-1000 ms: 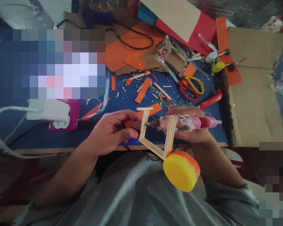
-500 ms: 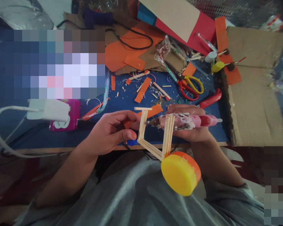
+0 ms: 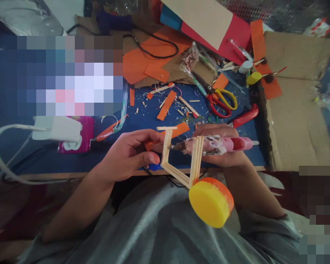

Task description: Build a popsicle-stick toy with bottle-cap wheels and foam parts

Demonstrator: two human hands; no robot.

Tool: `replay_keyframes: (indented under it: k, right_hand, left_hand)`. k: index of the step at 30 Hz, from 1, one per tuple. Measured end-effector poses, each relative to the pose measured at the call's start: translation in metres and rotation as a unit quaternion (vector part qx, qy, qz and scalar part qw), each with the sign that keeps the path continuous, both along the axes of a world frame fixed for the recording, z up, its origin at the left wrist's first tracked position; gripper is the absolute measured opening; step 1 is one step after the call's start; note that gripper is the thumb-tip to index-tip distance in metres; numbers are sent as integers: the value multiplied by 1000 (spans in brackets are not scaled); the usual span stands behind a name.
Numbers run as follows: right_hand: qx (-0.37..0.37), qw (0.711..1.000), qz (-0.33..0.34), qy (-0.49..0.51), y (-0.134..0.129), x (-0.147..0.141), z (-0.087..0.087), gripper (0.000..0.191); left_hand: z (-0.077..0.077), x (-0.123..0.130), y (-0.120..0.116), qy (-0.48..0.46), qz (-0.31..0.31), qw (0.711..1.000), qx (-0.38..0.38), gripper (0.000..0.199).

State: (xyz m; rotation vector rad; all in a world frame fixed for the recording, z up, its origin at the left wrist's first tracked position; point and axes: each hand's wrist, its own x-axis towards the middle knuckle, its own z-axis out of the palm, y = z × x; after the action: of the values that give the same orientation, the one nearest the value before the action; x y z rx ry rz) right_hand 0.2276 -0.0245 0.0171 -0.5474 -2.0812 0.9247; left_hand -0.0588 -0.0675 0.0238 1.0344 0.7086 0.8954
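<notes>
My left hand (image 3: 130, 152) pinches the left side of a frame of glued wooden sticks (image 3: 196, 156), its fingertips partly behind the sticks. At the frame's lower corner sits a round yellow and orange bottle cap (image 3: 209, 205), hanging over my shirt. A short crosswise stick (image 3: 167, 128) tops the frame's left side. My right hand (image 3: 222, 158) is wrapped around a pink hot glue gun (image 3: 227, 144), which passes behind the frame's right side. The gun's dark nozzle points left and meets, or nearly meets, the left stick; contact is hard to tell. Whitish glue strands coat its body.
Scissors (image 3: 222, 102), a red-handled tool (image 3: 246, 115) and orange paper strips (image 3: 167, 105) lie beyond my hands among stick scraps. Cardboard (image 3: 297, 121) covers the right side. A white plug (image 3: 56, 127) sits in a pink socket block (image 3: 89, 134), its cable curving left.
The glue gun has dipped slightly, its nozzle a little lower along the left stick. The stick frame and my left hand have barely shifted.
</notes>
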Motion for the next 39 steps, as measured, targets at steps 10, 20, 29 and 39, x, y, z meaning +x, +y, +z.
replay_keyframes:
  k: [10, 20, 29, 39]
  right_hand:
    - [-49, 998, 46, 9, 4, 3, 0, 16]
    - [-14, 997, -71, 26, -1, 1, -1, 11]
    - [-55, 997, 59, 16, 4, 1, 0, 20]
    - [21, 999, -37, 11, 2, -1, -5, 7]
  left_hand:
    - [2, 0, 1, -13, -14, 1000, -6, 43]
    - [1, 1, 1, -18, -12, 999, -30, 50]
    - [2, -1, 3, -11, -13, 1000, -7, 50]
    - [-5, -1, 0, 17, 2, 999, -30, 54]
